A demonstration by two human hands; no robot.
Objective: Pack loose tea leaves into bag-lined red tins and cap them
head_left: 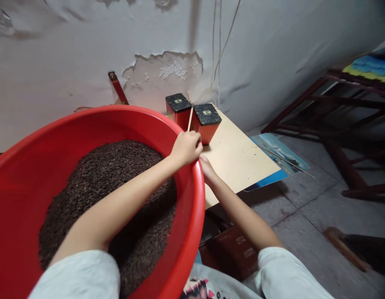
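Note:
A large red plastic basin (pixel 199 199) holds a heap of thin, dark brown dried leaves (pixel 117 170) resembling loose tea. My left arm crosses over it, and my left hand (pixel 186 148) is closed at the right rim, its fingers curled. A thin pale stick (pixel 190 118) rises just behind the knuckles; I cannot tell whether the hand grips it. Against the rim's outer side is my right hand (pixel 207 168), its fingers mostly hidden by the rim and the left hand. Just beyond the hands stand two red tins with dark lids, the nearer tin (pixel 206 128) and the farther tin (pixel 179 109).
The tins stand on a pale board (pixel 239 153) with a few dark specks. A long thin stick (pixel 287 160) juts past its right edge over a blue picture sheet (pixel 282 149). Dark red wooden furniture (pixel 338 153) stands at right on the tiled floor. Peeling wall (pixel 167 74) closes the back.

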